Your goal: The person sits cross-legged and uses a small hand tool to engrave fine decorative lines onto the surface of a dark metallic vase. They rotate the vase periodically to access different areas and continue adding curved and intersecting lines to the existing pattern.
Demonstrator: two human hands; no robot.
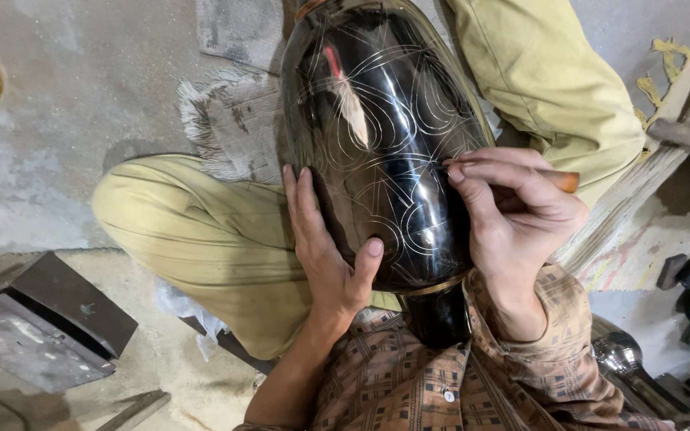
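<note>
item: large black vase [385, 152], glossy, lying across the person's lap, neck pointing toward the chest, fine pale lines scored over its body in looping petal shapes.

left hand [325, 247]: lying flat and open against the near side of the vase, thumb pressing on the lower belly, steadying rather than closing round anything.

right hand [513, 219]: closing its grip around a slim tool with a wooden handle [565, 180], fingertips resting on the vase's right flank; the tool's point is hidden behind the fingers.

handling, as a judgement: the polished surface is looking slippery and easily marred; the body is looking rigid and fairly heavy, likely metal. best supported under the belly with a palm, or taken at the narrow neck [437, 315].

surroundings: khaki trouser legs [201, 231], frayed cloth [225, 120] on the concrete floor [65, 112], dark metal block [49, 319] at the left, patterned shirt [441, 375].
</note>
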